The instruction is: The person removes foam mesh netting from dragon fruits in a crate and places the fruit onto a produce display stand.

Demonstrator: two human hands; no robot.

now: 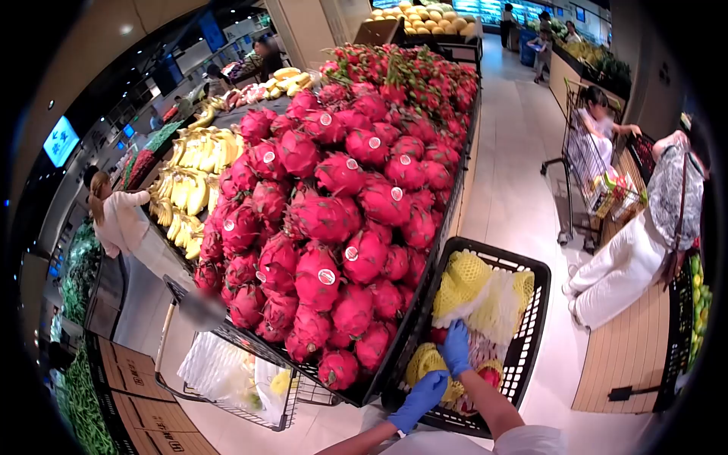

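Beside stacked dragon fruit, both gloved hands reach into crate.

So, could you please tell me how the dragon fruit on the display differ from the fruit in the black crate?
The dragon fruit lie bare, piled high on the display; the crate fruit sit low in the black crate. The display ones show stickers; the crate ones are wrapped in yellow and white foam nets. Neither gloved hand touches the pile: the right hand is on the crate fruit, the left hand beside it. Both look pink-red.

no text is legible, not even on the dragon fruit stickers.
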